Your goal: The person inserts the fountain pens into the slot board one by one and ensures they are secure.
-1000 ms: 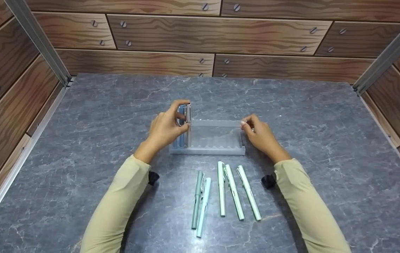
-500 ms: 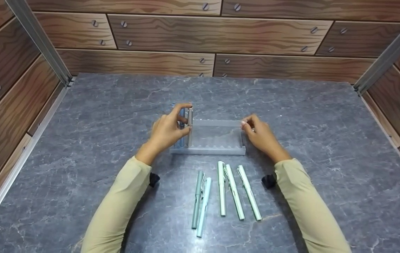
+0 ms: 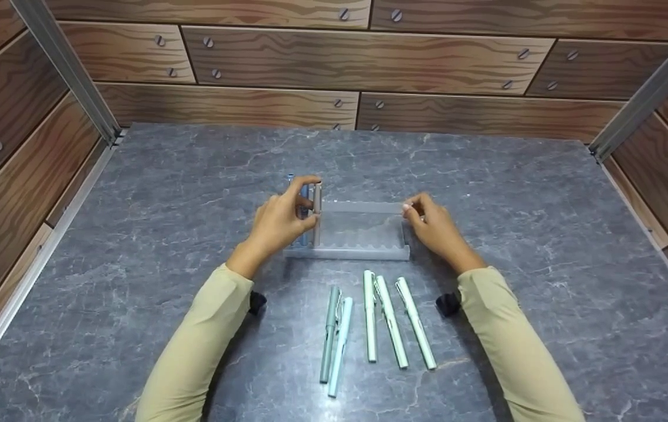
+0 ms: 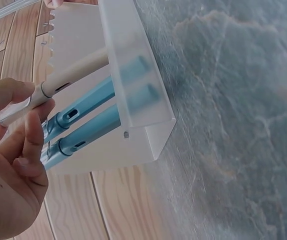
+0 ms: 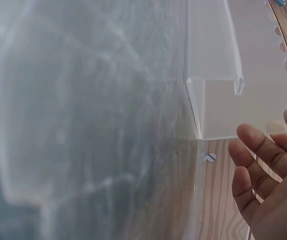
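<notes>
A clear, notched pen rack stands on the table, tilted back. At its left end, my left hand pinches a beige-grey pen between thumb and fingers. The pen's lower end sits behind the rack's front lip. Two blue pens stand beside it in the rack, partly behind my left hand in the head view. My right hand holds the rack's upper right corner with thumb and index finger. In the right wrist view its other fingers are loosely bent, apart from the rack.
In front of the rack lie a dark green pen and a pale aqua pen, close together. To their right are three pale green pens. Wood-patterned walls bound the grey marbled table.
My left hand and the beige-grey pen have shifted slightly right and down, exposing more of the blue pens. My right hand has stayed at the rack's corner.
</notes>
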The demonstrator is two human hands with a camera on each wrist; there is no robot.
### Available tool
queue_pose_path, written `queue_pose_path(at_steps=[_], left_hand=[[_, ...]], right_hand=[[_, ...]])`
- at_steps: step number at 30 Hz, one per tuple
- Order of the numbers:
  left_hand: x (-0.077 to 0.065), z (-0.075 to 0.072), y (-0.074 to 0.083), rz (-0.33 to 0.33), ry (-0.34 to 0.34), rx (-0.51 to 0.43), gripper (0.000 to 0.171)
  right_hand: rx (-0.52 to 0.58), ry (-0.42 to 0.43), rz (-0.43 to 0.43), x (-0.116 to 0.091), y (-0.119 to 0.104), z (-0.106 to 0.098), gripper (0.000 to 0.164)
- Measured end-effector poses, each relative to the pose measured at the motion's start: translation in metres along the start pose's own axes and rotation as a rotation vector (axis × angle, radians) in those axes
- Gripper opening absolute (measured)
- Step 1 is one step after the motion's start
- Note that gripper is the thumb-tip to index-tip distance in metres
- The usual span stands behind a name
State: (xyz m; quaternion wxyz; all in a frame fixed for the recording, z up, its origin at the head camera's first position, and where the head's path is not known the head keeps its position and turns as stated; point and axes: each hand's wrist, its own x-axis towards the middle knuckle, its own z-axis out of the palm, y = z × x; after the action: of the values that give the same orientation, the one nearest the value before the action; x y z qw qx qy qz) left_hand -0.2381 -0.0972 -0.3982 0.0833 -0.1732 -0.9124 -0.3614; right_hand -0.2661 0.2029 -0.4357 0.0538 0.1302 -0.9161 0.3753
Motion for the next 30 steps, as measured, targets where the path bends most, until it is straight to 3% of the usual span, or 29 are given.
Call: queue_pose_path(at_steps=[8, 23, 30], left_hand=[[-0.0024, -0.0007, 0.0043, -0.010, -0.022, 0.056, 0.058], [-0.0006, -0.0008, 0.0012, 0.039, 0.066, 0.217, 0.058], [0.0025, -0.0020, 0.0023, 0.037, 0.051, 0.258, 0.059]], right_hand=[[0.014, 0.026, -0.010, 0.0000, 0.0000, 0.0018, 0.017], [0.000, 0.008, -0.003, 0.0003, 0.0006, 0.0025, 0.018], [-0.008, 0.008, 0.000, 0.0004, -0.0008, 0.0009, 0.018]])
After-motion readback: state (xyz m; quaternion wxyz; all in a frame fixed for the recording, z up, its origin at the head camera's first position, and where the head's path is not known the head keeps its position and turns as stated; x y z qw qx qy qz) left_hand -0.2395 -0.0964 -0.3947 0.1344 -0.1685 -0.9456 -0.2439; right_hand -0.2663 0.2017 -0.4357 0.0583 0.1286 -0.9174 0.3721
